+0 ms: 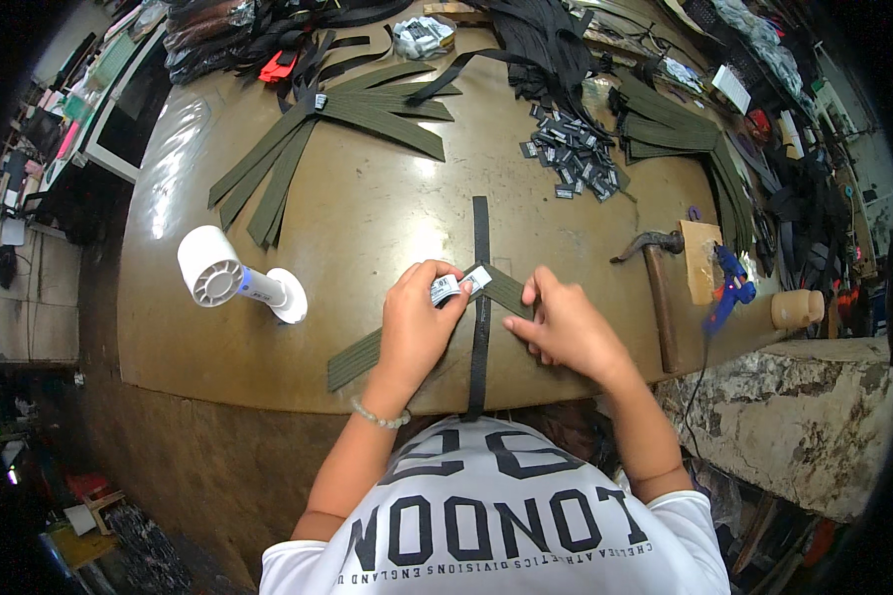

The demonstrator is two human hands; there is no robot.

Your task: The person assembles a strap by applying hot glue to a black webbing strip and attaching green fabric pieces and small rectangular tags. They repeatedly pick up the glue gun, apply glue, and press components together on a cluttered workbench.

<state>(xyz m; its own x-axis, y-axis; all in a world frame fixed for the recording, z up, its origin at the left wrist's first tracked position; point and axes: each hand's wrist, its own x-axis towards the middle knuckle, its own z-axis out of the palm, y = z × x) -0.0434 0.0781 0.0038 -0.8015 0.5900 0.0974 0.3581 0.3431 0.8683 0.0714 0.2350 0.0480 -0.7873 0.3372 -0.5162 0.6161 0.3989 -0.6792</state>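
An olive webbing strap lies bent on the table, its peak crossing a narrow black strip. My left hand is closed at the bend, thumb and forefinger on a small stack of white fabric labels. Another white label rests on the strap where it meets the strip. Beside the strap's short right end is my right hand, forefinger and thumb apart. Its forefinger seems to touch the strap's edge; the other fingers curl under.
A white handheld fan stands at left. Olive straps fan out behind it. Small dark labels are heaped near black webbing. Rightward lie a hammer, a blue glue gun with its cord, and a tape roll.
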